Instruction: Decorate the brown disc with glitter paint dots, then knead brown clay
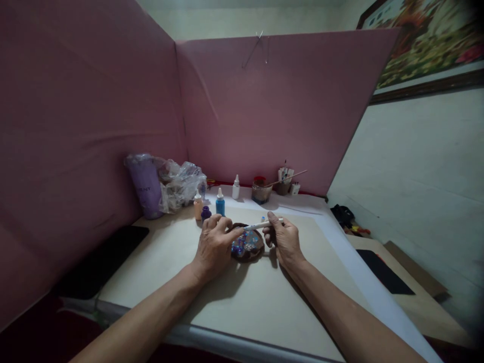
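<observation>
Pen (260, 225), white and slim, is held in the right hand (286, 241), fingers closed narrow around it, tip pointed left over a round brown piece (252, 248). The brown piece is seated flat near mid-worktop (264, 302), between both hands, top face dotted with blue, purple and pale decorations. The left hand (215, 243) is placed at its left side, thumb stretched toward the pen tip, fingers bent; whether the piece is gripped or just touched can't be made out. Contact between tip and thumb can't be resolved either. Just beyond the left hand, a small purple bottle (205, 214), an orange bottle (198, 207) and a blue bottle (220, 206) are stood upright. Farther back, a white bottle (236, 189), a tub (260, 192) with a brush (285, 178) laid across it, and a brush cup (282, 188) are lined up near the pink panel (276, 116). At back left, a purple tumbler (145, 189) is parked beside crumpled clear plastic (179, 186).
</observation>
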